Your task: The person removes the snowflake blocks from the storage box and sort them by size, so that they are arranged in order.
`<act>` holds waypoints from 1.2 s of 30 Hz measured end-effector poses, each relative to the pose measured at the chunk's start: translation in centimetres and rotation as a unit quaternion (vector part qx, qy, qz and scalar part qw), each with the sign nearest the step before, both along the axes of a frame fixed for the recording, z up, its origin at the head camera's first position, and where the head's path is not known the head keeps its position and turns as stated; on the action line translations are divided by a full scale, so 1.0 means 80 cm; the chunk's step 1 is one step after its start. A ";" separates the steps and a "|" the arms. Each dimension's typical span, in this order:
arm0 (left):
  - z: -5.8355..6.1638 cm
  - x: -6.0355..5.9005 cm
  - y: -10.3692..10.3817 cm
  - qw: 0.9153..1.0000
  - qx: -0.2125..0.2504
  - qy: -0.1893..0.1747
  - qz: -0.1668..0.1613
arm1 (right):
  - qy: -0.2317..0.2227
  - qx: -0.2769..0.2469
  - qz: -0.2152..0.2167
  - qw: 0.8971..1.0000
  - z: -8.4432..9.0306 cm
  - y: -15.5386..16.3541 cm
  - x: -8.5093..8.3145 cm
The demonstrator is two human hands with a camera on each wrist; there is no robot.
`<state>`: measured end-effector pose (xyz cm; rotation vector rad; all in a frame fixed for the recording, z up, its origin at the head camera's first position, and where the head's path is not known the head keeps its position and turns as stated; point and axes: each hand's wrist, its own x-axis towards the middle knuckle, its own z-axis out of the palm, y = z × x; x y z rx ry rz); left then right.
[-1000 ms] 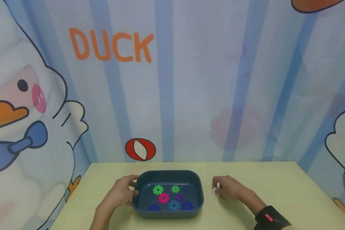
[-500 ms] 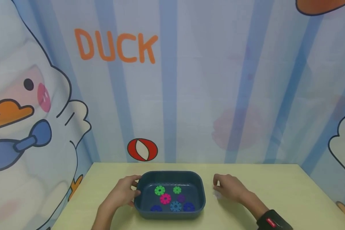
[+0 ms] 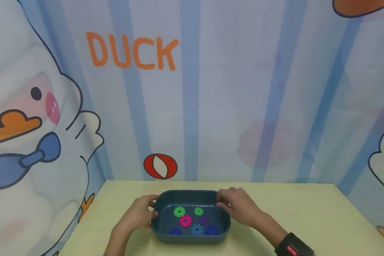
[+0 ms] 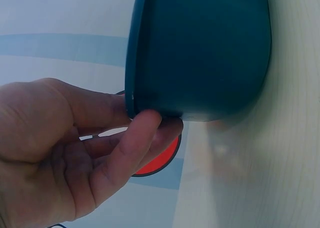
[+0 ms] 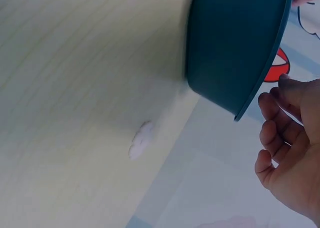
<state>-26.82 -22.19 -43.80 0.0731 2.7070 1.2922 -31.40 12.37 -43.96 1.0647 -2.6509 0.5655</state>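
Observation:
A dark blue-green plastic bin (image 3: 192,239) stands on the table. Several notched plastic discs lie in it, among them a pink disc (image 3: 185,220), a green disc (image 3: 179,211) and a light blue disc (image 3: 197,229). At its left end my left hand (image 3: 137,214) holds the wall and rim with thumb and fingers, also seen gripping in the left wrist view. My right hand (image 3: 240,206) is at the bin's back right corner, fingers loosely curled, nothing visible in them. A white disc (image 5: 140,139) lies on the table in the right wrist view; the head view hides it.
The pale table (image 3: 288,202) reaches back to a curtain (image 3: 217,106) printed with a duck, a red ball and blue stripes. A black band (image 3: 293,245) is round the right wrist.
My right hand has left the white disc, which it pinched a second ago, and moved left to the bin's right corner. The left hand keeps its hold. The head view has shifted slightly.

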 end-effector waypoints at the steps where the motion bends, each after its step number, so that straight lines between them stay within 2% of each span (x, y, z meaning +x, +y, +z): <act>1: -0.001 0.000 0.000 1.000 0.001 0.002 -0.002 | 0.007 0.005 0.000 1.000 -0.001 -0.003 0.001; 6: -0.002 -0.001 0.000 1.000 0.002 0.005 -0.005 | 0.023 0.037 0.000 0.999 -0.005 -0.018 0.001; 11: 0.001 -0.003 -0.001 1.000 -0.013 0.000 -0.003 | 0.021 0.060 0.016 0.998 -0.010 -0.032 -0.003; 17: 0.003 -0.003 0.001 1.000 -0.014 -0.004 -0.001 | -0.022 0.092 0.038 0.995 -0.014 -0.051 -0.009; 23: 0.003 -0.003 0.003 1.000 -0.025 -0.017 0.009 | -0.083 0.152 0.004 0.985 -0.015 -0.069 -0.010; 26: 0.002 -0.004 0.003 1.000 -0.024 -0.016 0.010 | -0.097 0.172 -0.007 0.980 -0.018 -0.074 -0.009; 36: 0.000 -0.004 0.002 1.000 -0.022 -0.008 0.004 | -0.068 0.211 -0.007 0.975 -0.029 -0.081 -0.011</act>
